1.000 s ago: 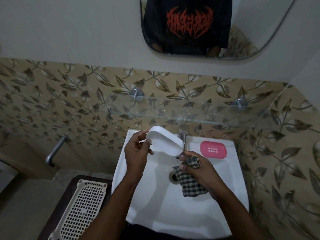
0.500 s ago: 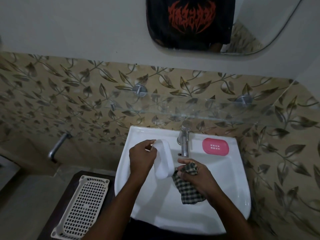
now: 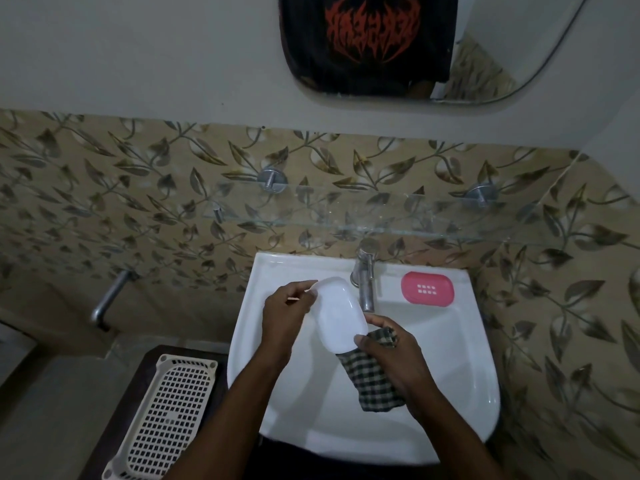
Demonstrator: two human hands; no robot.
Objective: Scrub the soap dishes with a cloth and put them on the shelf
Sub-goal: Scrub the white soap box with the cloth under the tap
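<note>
L hand grips empty white dish, R hand clutches 1 cloth; pink dish on sink rim, 2 dishes.

I can see a white sink with a steel tap, a mirror above it, and a cream plastic tray on a dark stand to the left.

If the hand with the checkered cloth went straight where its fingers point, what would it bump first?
Most likely the white soap dish in the left hand. The right hand, gripping the checkered cloth, points at its lower edge, seemingly touching already.
</note>
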